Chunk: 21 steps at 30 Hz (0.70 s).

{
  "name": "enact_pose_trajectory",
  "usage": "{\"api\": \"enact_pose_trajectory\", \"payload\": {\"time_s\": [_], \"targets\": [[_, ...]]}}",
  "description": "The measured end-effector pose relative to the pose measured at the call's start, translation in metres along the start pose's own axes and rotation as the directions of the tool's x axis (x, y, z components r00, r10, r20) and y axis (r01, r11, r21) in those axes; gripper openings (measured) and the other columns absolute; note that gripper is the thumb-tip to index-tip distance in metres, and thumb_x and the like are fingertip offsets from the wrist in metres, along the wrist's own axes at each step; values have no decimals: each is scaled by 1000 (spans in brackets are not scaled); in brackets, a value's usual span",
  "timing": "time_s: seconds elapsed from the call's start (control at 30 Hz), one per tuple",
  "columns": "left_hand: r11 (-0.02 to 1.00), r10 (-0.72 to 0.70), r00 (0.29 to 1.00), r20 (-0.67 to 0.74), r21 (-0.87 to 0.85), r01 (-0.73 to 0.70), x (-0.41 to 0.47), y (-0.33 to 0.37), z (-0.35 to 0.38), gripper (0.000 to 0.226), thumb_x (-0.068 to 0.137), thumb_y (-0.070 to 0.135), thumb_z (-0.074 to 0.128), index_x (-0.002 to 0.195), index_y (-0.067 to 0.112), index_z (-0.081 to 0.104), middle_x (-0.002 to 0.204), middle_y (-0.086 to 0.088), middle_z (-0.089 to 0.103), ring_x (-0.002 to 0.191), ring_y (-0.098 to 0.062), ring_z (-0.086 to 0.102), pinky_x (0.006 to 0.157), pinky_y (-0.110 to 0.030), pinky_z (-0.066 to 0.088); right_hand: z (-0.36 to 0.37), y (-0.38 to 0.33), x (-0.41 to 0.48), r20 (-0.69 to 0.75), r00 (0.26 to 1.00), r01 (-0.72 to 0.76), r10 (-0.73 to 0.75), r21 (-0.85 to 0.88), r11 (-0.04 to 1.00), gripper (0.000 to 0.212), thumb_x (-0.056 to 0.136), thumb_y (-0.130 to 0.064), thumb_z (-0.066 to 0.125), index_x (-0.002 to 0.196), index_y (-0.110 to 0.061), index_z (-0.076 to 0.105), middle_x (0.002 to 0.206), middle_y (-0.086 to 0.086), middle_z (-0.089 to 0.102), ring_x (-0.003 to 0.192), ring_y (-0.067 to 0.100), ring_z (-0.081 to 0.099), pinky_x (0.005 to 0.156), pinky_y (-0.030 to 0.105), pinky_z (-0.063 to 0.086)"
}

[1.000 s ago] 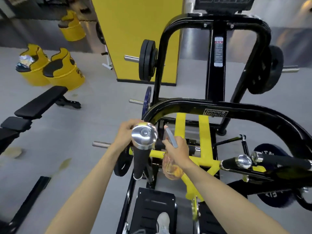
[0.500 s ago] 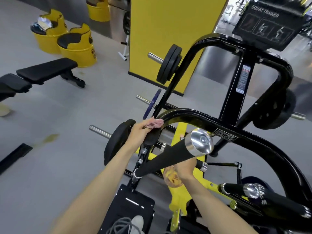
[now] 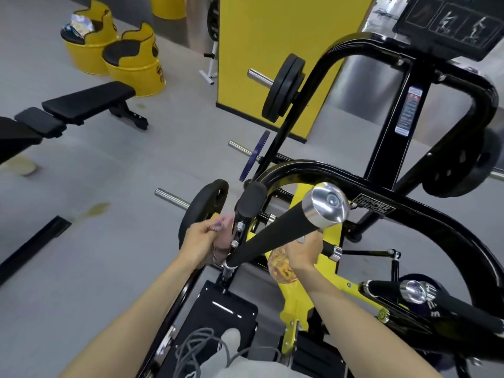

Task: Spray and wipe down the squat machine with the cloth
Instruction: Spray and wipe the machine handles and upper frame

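Observation:
The squat machine is a black tube frame with yellow inner parts. A black padded handle with a chrome end cap slants up across the middle. My left hand grips a pinkish cloth and holds it against the upright post just below a short black grip. My right hand holds a clear spray bottle with orange contents; the slanting handle hides the bottle's top.
A black footplate lies below my hands. Weight plates hang on chrome pegs left of the frame. A black bench and yellow drum seats stand at the left. A yellow pillar rises behind.
My left hand has dropped with the cloth from the curved top bar down to the post below the short grip. My right hand with the bottle stays low behind the slanting handle.

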<state>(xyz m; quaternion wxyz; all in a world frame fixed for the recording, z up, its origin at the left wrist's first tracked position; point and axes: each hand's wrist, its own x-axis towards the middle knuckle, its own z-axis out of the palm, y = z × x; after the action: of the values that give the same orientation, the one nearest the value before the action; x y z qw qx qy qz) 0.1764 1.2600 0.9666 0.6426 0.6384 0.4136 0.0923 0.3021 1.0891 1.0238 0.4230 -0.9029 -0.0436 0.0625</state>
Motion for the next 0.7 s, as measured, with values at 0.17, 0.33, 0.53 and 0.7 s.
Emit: {"api": "enact_pose_trajectory", "payload": {"time_s": [0.17,0.33,0.53,0.7], "targets": [[998,3,990,-139,58,6,10,31,31,27,85,18,53,62,20,67,67,-6,68,67,-26,65,72,-39,53,3,12,5,12,999,44,-44,-35,998,46,86,-8,62,48,-14,36,48,-6,36,48,16,39,51,27,29],[999,48,995,-88,8,-48,-13,37,26,17,87,10,53,87,4,69,82,-21,70,69,-27,64,69,-43,53,5,20,11,20,994,108,-107,-54,993,46,90,-18,57,49,-15,38,45,-4,35,43,10,33,44,24,20],[927,-252,904,-347,-353,123,-55,8,19,23,100,11,45,118,10,60,98,-12,65,75,-28,61,49,-26,50,-5,39,16,199,962,185,-186,23,982,36,89,-20,58,54,-15,53,50,0,50,48,19,46,47,28,27],[903,-429,878,-210,-89,420,-97,-43,58,18,93,3,54,109,3,61,97,-15,67,85,-28,63,78,-40,54,-20,48,27,349,917,133,-193,186,973,36,88,-21,59,53,-22,49,52,-5,50,46,14,43,49,29,31]]}}
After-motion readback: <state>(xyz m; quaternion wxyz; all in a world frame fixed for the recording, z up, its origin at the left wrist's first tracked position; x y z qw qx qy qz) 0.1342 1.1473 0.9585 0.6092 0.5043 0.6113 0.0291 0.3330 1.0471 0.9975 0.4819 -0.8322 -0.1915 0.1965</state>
